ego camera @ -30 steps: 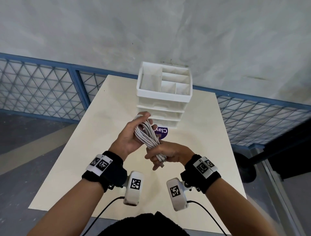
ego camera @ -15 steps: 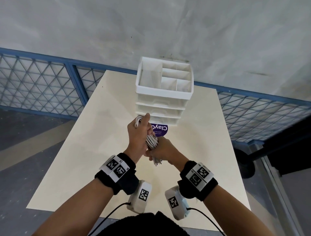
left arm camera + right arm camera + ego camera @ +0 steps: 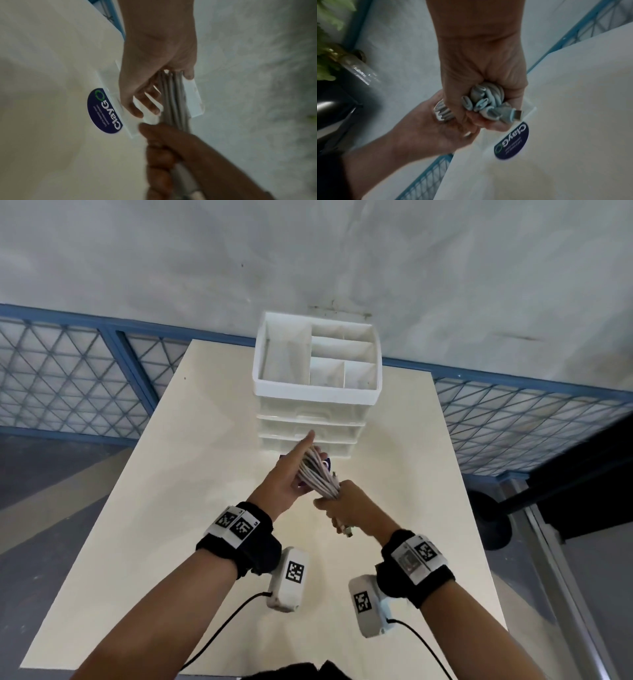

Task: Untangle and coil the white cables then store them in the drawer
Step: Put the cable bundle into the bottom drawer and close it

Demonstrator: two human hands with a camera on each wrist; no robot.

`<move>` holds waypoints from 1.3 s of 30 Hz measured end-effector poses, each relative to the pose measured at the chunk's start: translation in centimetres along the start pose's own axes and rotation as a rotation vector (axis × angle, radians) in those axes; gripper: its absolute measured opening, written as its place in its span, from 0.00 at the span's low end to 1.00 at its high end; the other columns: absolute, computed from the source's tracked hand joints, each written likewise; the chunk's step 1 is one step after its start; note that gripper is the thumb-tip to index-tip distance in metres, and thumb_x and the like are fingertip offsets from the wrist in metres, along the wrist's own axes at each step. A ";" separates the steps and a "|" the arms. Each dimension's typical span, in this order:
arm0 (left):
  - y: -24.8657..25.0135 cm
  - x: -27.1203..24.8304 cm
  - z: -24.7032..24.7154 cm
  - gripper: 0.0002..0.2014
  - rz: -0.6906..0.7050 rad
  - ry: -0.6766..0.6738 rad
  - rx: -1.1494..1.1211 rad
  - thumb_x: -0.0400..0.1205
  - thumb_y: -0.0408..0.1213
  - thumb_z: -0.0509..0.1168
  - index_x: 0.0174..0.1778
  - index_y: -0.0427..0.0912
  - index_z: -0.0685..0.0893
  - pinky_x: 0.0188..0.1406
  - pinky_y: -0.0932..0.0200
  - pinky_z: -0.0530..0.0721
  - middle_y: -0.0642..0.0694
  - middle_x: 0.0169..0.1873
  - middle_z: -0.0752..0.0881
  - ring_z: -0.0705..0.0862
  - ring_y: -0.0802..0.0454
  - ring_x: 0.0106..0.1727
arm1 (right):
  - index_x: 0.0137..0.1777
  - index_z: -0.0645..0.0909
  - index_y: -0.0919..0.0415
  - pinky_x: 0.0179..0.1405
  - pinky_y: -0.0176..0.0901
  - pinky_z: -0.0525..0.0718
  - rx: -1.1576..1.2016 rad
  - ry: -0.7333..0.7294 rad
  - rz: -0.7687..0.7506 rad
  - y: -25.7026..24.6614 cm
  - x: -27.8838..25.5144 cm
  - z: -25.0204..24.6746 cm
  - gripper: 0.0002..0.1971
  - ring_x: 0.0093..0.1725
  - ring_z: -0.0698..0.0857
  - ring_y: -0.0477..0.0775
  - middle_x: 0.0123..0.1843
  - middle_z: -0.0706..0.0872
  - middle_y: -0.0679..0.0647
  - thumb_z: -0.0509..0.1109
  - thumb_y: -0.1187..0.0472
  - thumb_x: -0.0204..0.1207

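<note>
White cable bundle (image 3: 318, 474), smooth round strands, in right hand (image 3: 346, 505).

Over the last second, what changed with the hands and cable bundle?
Both hands carried the coiled white cables forward to the front of the drawer unit. The left hand, which gripped the coil's top, now lies alongside it with its fingers straightened, forefinger at the drawer fronts. The right hand stays clamped on the lower end, plug dangling below. The drawers still look closed; the unit and the table haven't moved.
</note>
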State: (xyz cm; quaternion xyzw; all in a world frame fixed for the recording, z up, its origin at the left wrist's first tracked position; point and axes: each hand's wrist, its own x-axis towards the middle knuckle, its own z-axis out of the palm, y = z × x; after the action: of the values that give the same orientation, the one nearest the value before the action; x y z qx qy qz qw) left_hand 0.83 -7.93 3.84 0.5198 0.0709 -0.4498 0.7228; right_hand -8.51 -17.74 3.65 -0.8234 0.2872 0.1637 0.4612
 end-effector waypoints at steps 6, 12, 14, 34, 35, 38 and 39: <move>0.1 5.0 -0.1 0.32 0.025 0.128 -0.127 0.83 0.59 0.49 0.70 0.34 0.73 0.54 0.51 0.78 0.42 0.54 0.82 0.81 0.49 0.53 | 0.28 0.72 0.64 0.19 0.40 0.78 0.127 -0.002 0.041 2.1 2.8 -3.8 0.15 0.13 0.74 0.48 0.22 0.76 0.55 0.70 0.64 0.74; 0.7 8.2 0.8 0.33 0.077 0.137 -0.292 0.83 0.58 0.47 0.72 0.33 0.68 0.62 0.53 0.75 0.43 0.60 0.79 0.77 0.48 0.66 | 0.30 0.72 0.63 0.19 0.38 0.78 0.199 -0.014 0.017 3.8 3.8 -5.0 0.16 0.17 0.74 0.49 0.23 0.74 0.55 0.73 0.58 0.74; 0.4 8.4 0.6 0.28 0.092 0.134 -0.290 0.84 0.57 0.47 0.63 0.34 0.73 0.61 0.54 0.75 0.42 0.59 0.79 0.78 0.49 0.64 | 0.28 0.72 0.62 0.18 0.38 0.76 0.188 0.000 -0.013 3.7 3.8 -5.6 0.19 0.15 0.73 0.49 0.21 0.75 0.54 0.74 0.55 0.73; -5.5 2.5 -2.2 0.21 0.151 0.159 -0.352 0.86 0.49 0.50 0.43 0.34 0.77 0.46 0.59 0.88 0.41 0.39 0.85 0.91 0.48 0.43 | 0.55 0.80 0.55 0.42 0.43 0.80 -0.750 -0.019 -0.329 -3.0 12.7 -3.6 0.32 0.45 0.87 0.57 0.48 0.89 0.53 0.71 0.29 0.62; -5.5 2.5 -2.2 0.21 0.155 0.153 -0.354 0.86 0.49 0.50 0.44 0.33 0.77 0.43 0.61 0.89 0.40 0.40 0.85 0.91 0.48 0.43 | 0.58 0.78 0.56 0.44 0.45 0.79 -0.779 0.015 -0.346 -2.5 12.8 -3.5 0.34 0.48 0.87 0.59 0.51 0.89 0.54 0.70 0.29 0.63; -5.4 2.6 -2.3 0.22 0.179 0.129 -0.346 0.86 0.49 0.50 0.43 0.32 0.78 0.42 0.63 0.89 0.37 0.42 0.86 0.90 0.46 0.44 | 0.62 0.70 0.59 0.45 0.47 0.76 -0.832 0.033 -0.381 -2.1 12.7 -3.2 0.38 0.50 0.86 0.63 0.54 0.88 0.58 0.68 0.28 0.64; -5.4 2.5 -2.3 0.23 0.184 0.121 -0.344 0.86 0.48 0.50 0.42 0.32 0.79 0.44 0.62 0.89 0.37 0.42 0.86 0.90 0.46 0.44 | 0.62 0.69 0.60 0.44 0.47 0.76 -0.832 0.031 -0.392 -2.0 12.6 -3.1 0.39 0.50 0.86 0.64 0.54 0.87 0.58 0.68 0.28 0.63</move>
State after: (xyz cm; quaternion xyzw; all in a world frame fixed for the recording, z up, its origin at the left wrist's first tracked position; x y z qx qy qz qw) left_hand -0.75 -7.80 -2.34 0.4191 0.1421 -0.3312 0.8333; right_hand 2.61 -23.66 -0.15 -0.9797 0.0429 0.1623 0.1093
